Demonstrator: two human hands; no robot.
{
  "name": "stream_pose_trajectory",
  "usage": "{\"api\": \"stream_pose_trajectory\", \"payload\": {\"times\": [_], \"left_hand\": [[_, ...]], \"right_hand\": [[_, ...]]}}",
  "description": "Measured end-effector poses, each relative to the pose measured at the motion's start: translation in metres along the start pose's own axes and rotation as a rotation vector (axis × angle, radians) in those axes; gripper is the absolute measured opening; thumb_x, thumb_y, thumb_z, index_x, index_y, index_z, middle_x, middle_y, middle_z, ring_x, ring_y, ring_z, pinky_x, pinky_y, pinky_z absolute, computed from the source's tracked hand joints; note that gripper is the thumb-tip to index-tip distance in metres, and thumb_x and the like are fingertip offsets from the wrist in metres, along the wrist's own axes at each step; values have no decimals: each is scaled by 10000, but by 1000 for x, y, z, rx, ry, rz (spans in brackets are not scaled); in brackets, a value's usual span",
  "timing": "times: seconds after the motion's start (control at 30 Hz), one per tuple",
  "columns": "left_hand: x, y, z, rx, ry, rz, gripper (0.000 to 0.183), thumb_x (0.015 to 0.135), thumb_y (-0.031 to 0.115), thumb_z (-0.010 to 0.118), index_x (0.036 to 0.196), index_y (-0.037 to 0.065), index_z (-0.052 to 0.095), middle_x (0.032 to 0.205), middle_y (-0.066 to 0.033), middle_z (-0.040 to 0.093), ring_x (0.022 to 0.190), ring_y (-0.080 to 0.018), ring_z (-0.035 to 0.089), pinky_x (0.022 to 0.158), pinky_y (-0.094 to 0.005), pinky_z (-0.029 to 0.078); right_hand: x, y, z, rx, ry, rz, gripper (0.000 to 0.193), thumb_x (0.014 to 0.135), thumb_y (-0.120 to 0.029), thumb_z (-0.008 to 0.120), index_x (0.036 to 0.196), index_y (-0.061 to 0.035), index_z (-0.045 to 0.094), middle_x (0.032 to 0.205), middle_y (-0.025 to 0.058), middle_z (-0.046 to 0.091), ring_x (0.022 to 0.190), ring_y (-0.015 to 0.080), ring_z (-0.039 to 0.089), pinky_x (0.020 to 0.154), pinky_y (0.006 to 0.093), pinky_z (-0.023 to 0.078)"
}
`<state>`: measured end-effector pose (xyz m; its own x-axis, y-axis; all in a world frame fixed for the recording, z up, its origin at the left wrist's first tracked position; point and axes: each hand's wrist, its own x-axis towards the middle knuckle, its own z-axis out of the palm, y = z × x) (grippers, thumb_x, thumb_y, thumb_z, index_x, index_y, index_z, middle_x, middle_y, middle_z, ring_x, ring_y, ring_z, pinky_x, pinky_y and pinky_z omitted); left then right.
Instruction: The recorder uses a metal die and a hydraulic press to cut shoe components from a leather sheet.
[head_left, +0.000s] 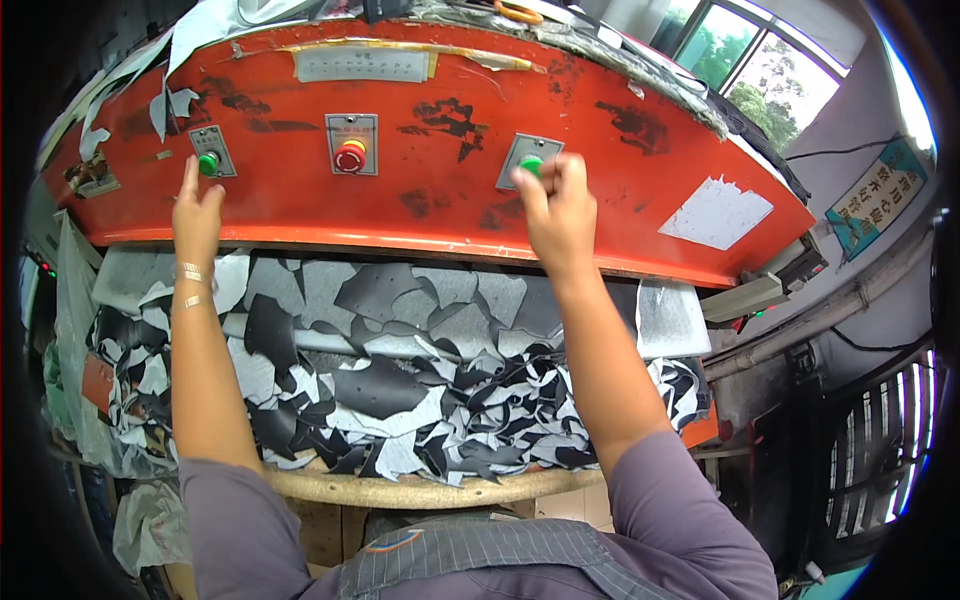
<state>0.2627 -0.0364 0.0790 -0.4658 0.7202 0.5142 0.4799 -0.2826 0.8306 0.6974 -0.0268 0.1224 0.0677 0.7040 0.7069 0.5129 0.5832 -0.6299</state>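
Fingers (191, 178) of the left hand (198, 213) part beside one green button (208, 165) toward the red panel (290, 210)'s left edge, while the right hand (565, 215), half-curled, thumb apart, partly hides a second green button (531, 163).

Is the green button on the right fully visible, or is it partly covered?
Partly covered: the right hand overlaps the green button, leaving some green showing. Whether pressed, cannot tell.

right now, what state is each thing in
left grip, partly spread, nothing visibly held
right grip, partly curled
left green button, pressed or not unclear
right green button, partly covered, pressed or not unclear
red button, uncovered
scraps, loose, heaped
machine front, scuffed
white sheet, torn-edged
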Motion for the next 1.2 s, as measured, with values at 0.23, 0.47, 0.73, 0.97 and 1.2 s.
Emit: {"api": "stream_pose_trajectory", "payload": {"times": [0.23, 0.47, 0.73, 0.97, 1.2], "left_hand": [[-273, 108, 21, 59, -786, 84, 61, 789, 134, 696, 799, 75, 697, 815, -119, 687, 748, -240, 671, 693, -349, 531], [-388, 124, 36, 271, -886, 245, 129, 769, 199, 701, 841, 92, 710, 794, -58, 658, 748, -270, 620, 668, -365, 516], [-369, 134, 46, 277, -920, 228, 189, 736, 234, 718, 848, 83, 724, 805, -65, 670, 745, -266, 630, 676, -360, 518], [-258, 121, 100, 251, -1032, 219, 197, 822, 231, 675, 731, 58, 694, 749, -108, 678, 730, -297, 656, 687, -366, 524], [-117, 36, 320, 236, -578, 206, 679, 853, -34, 497, 1476, 39, 238, 1295, -233, 549, 1171, -394, 532, 992, -436, 421]], "right_hand": [[-211, -63, -85, -183, -1248, 83, 455, 812, -452, 678, 957, -30, 592, 950, 174, 632, 920, 372, 618, 781, 460, 493], [-300, -70, -91, -382, -1004, -155, 340, 628, -274, 782, 834, -80, 593, 854, 62, 578, 864, 245, 579, 701, 349, 490], [-277, -56, -93, -348, -1041, -133, 308, 594, -215, 777, 830, -72, 640, 844, 59, 607, 868, 239, 601, 665, 348, 526], [-111, 26, -64, -353, -815, 324, 576, 829, -617, 582, 1080, -105, 667, 924, 194, 668, 919, 385, 632, 777, 490, 500], [14, 122, 58, -747, -734, 521, 819, 770, -705, 559, 1340, -121, 492, 1398, 260, 384, 1292, 392, 380, 924, 566, 421]]}}
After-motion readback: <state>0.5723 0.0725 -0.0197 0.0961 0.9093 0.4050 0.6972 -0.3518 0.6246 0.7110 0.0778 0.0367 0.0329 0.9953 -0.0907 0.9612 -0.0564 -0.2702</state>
